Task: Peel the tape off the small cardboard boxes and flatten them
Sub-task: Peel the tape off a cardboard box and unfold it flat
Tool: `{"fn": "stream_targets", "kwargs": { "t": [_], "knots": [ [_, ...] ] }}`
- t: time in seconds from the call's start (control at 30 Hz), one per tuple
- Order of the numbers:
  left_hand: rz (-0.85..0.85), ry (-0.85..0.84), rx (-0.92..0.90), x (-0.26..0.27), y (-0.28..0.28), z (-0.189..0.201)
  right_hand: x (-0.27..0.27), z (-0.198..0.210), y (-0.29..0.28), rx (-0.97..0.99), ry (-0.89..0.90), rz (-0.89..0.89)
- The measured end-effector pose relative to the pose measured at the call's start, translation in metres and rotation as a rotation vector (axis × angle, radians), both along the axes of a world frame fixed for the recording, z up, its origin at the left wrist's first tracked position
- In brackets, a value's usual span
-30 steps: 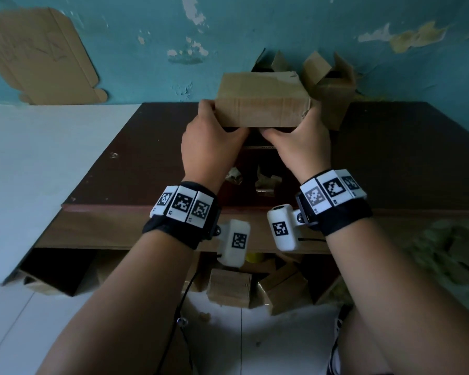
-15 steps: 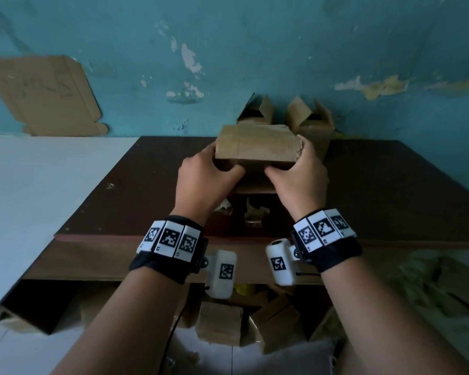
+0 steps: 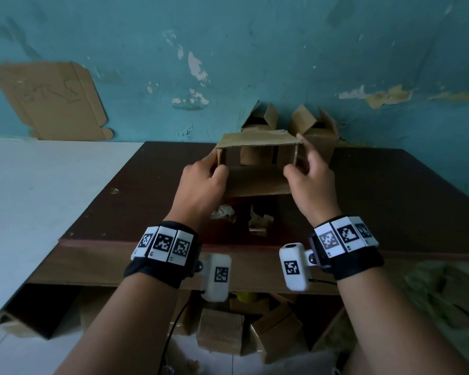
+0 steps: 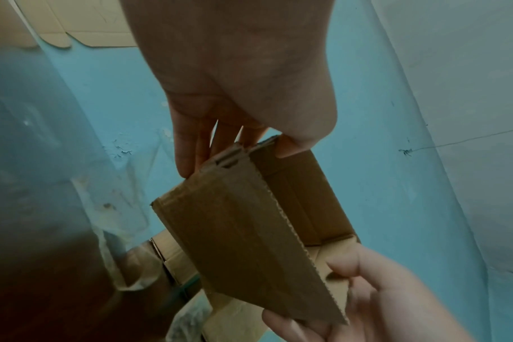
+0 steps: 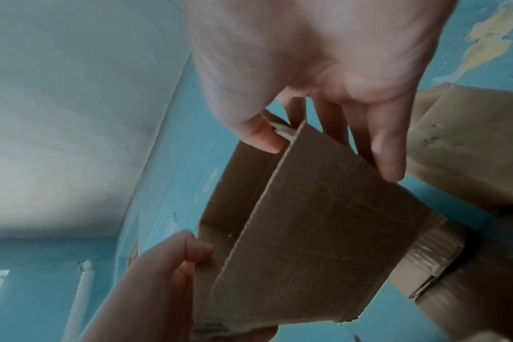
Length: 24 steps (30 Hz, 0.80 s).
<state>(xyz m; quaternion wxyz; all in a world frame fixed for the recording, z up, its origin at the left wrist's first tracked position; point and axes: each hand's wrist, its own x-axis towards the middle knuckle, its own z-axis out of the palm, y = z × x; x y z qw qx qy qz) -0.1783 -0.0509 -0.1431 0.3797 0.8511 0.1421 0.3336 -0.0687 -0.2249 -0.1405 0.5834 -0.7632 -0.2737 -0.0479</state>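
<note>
We hold one small brown cardboard box (image 3: pixel 257 163) up in the air over the dark brown wooden desk (image 3: pixel 390 201). The box is open at both ends, so we can look right through it like a tunnel. Its near flap hangs down toward us.

Our left hand (image 3: pixel 201 182) grips the left side of the box. Its thumb sits inside the wall and its fingers (image 4: pixel 188 148) lie flat on the outside, so they clamp the cardboard. Our right hand (image 3: pixel 309 174) grips the right side the same way, thumb on the inside, fingers (image 5: pixel 387 148) on the outside.

Behind the box, two more brown cardboard boxes with open top flaps (image 3: pixel 313 131) stand at the back of the desk, close to the blue-green wall with chipped paint (image 3: pixel 255 50). Two crumpled bits of clear tape (image 3: pixel 225 213) lie on the desk under the box we hold, near our wrists.

A flat brown cardboard sheet (image 3: pixel 54 101) leans on the wall to the left. More small brown boxes (image 3: pixel 220 331) sit on the floor under the desk.
</note>
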Motion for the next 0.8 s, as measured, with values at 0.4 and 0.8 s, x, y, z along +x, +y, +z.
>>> {"fn": "stream_targets", "kwargs": {
  "t": [0.4,0.8],
  "knots": [
    [-0.245,-0.078,-0.405,0.0,0.007,0.002,0.004,0.002,0.001,0.111,0.02,0.191],
    [-0.36,-0.271,-0.828,-0.004,0.018,0.009,-0.002,0.007,0.009,0.312,0.243,0.181]
  ]
}}
